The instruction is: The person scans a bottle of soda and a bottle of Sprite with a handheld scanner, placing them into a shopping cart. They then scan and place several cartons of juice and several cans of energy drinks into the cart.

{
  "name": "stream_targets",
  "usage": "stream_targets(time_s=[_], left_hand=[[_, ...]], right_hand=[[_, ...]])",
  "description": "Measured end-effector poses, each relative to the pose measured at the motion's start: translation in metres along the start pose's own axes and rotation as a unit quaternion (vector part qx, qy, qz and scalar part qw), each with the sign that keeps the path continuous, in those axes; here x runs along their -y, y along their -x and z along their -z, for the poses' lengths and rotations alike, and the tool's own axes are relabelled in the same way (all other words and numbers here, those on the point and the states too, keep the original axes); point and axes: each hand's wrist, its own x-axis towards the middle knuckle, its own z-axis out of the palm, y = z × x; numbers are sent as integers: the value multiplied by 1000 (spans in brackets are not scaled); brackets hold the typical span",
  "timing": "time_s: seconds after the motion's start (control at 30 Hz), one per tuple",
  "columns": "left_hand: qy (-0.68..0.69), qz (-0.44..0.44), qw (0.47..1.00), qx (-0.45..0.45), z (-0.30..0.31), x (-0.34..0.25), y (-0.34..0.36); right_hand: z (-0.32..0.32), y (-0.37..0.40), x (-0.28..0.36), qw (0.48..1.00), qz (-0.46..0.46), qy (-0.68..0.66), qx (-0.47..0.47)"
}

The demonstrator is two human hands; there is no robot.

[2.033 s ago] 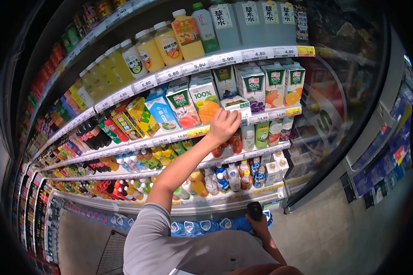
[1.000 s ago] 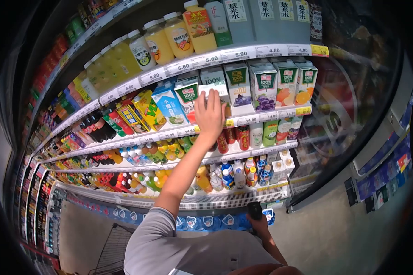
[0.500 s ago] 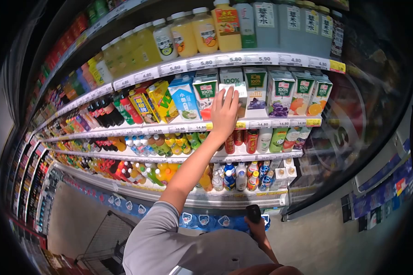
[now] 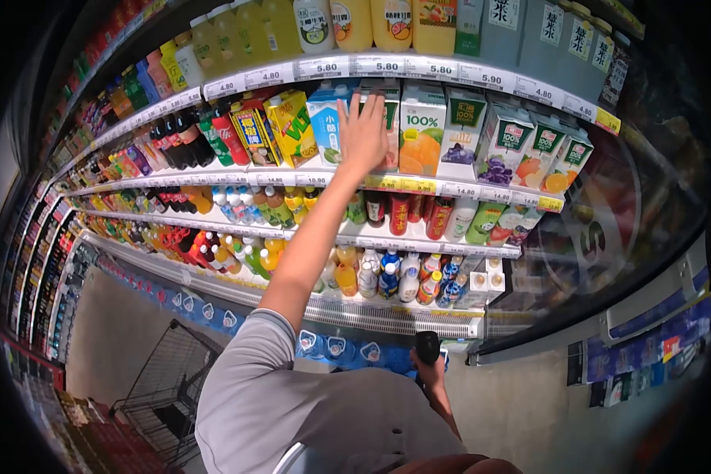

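Note:
My left hand (image 4: 363, 142) reaches up to the shelf, its fingers straight and slightly apart, flat over the front of a juice carton (image 4: 391, 122) that it mostly hides. Left of it stands a blue and white drink carton (image 4: 323, 124); to its right is a white carton with orange fruit on it (image 4: 421, 134). A grape juice carton (image 4: 460, 126) follows further right. Low near my body, my right hand (image 4: 430, 374) is closed around a black handheld device (image 4: 427, 347), of which the rounded top shows.
Bottles (image 4: 340, 276) fill the lower shelves, and larger juice bottles (image 4: 351, 24) stand on the shelf above. A price rail (image 4: 403, 183) runs under the cartons. On the floor at left stands a shopping cart (image 4: 162, 379); blue water packs (image 4: 336, 347) line the cooler's base.
My left hand has shifted left along the cartons, off the white orange juice carton, which now shows fully. The view has tilted down somewhat; my right hand still holds the black device.

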Motion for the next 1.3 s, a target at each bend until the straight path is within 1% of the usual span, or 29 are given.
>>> stream_targets(time_s=[0.03, 0.1, 0.13, 0.23, 0.3, 0.33, 0.37, 0.4, 0.47, 0.57, 0.7, 0.8, 0.87, 0.9, 0.97, 1.0, 1.03, 1.07, 1.1, 1.17, 1.2, 1.27, 1.3], left_hand=[[1, 3, 1000, 3, 0, 2, 4], [85, -32, 995, -40, 6, 5, 10], [84, -32, 995, -37, 11, 2, 15], [48, -23, 995, -85, 25, -14, 33], [27, -26, 993, -115, 17, -17, 54], [12, -33, 990, -135, 13, -18, 62], [3, -36, 989, -144, 9, -18, 71], [-6, -39, 988, -151, 8, -18, 76], [-10, -46, 988, -144, 4, -15, 85], [-21, -46, 985, -162, 3, -16, 91], [-29, -60, 986, -155, 8, -15, 88], [-16, -42, 989, -140, 17, -16, 68], [12, -12, 996, -84, 21, -15, 48], [19, -15, 997, -69, 21, -13, 38], [20, -18, 999, -46, 9, -3, 23], [21, -11, 999, -35, 2, -1, 19], [27, -4, 999, -25, -5, 1, 16], [35, 1, 999, -17, -11, 1, 14], [35, 4, 999, -21, -12, 0, 14], [51, 18, 998, -13, -14, -4, 14], [52, 20, 998, -14, -15, -5, 18], [101, 12, 995, -11, -15, -12, 40], [101, 6, 995, -16, -17, -15, 55]], right_hand=[[-2, 2, 5, 1000, -10, 0, -6], [-4, 0, 0, 1000, -7, 8, -6], [-6, -1, -4, 1000, -2, 13, -7], [-10, -9, -18, 999, 14, 31, -2], [-14, -12, -25, 999, 28, 24, 2], [-16, -14, -17, 999, 35, 19, 10], [-16, -12, -10, 1000, 2, 2, 22], [-15, -10, 1, 1000, 6, 1, 21], [-16, -7, 12, 999, -24, 21, 17], [-16, -9, 7, 999, -14, 25, 18], [-16, -10, -1, 1000, -4, 1, 15], [-17, -11, 5, 1000, -3, -17, 16], [-14, -10, 10, 999, -16, 15, 26], [-14, -10, 9, 999, -19, 20, 30], [-16, -13, 2, 999, 28, 31, 18], [-15, -12, 0, 999, 26, 36, 25], [-14, -13, 0, 999, 5, 44, 25], [-12, -15, 1, 998, -15, 51, 22], [-11, -15, 4, 998, -12, 54, 21], [-13, -12, 10, 998, -52, 33, -1], [-12, -11, 13, 998, -51, 34, -2], [-10, -9, 19, 994, -36, 98, -21], [-9, -6, 21, 994, -40, 98, -22]])
